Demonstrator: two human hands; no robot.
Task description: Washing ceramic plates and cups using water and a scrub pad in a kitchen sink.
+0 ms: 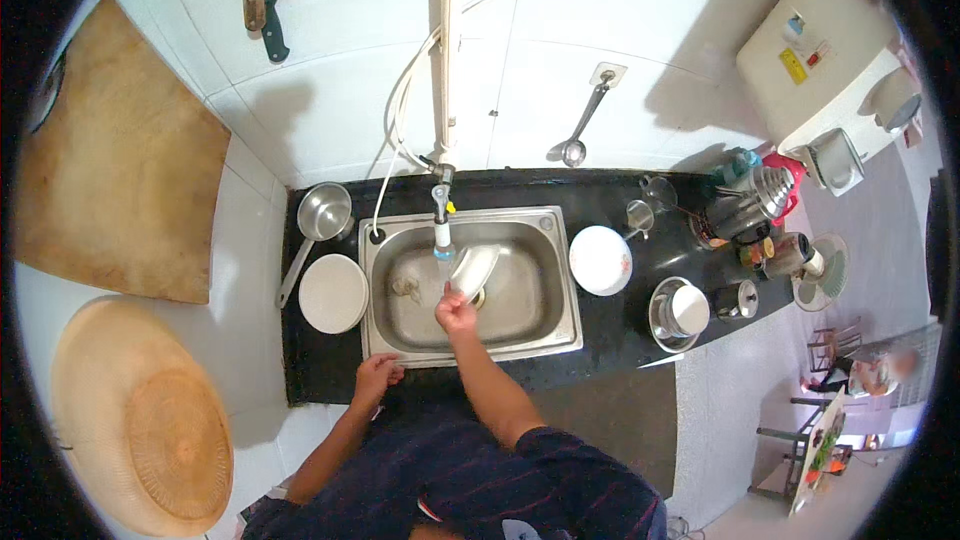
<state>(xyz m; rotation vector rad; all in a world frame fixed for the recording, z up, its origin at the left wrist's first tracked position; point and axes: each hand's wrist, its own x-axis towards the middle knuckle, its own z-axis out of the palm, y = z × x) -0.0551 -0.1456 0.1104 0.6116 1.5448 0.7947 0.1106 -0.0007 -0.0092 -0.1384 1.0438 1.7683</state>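
Note:
My right hand (456,311) grips the near end of a white dish (475,270), which is tilted under the faucet (442,221) over the stainless steel sink (571,315). My left hand (377,379) rests at the sink's front left rim with its fingers curled; nothing shows in it. A crumpled, pale brownish thing (406,287) lies on the left of the basin floor. White round dishware (334,293) stands left of the sink, and a white bowl with a faint pattern (601,260) stands to its right.
A metal ladle-like pan (324,213) stands at the back left. On the right counter are stacked bowls (688,310), a lidded metal cup (748,298) and a metal vessel (765,191). A cutting board (124,157) and a large basket (142,420) are at far left. A person (874,375) sits far right.

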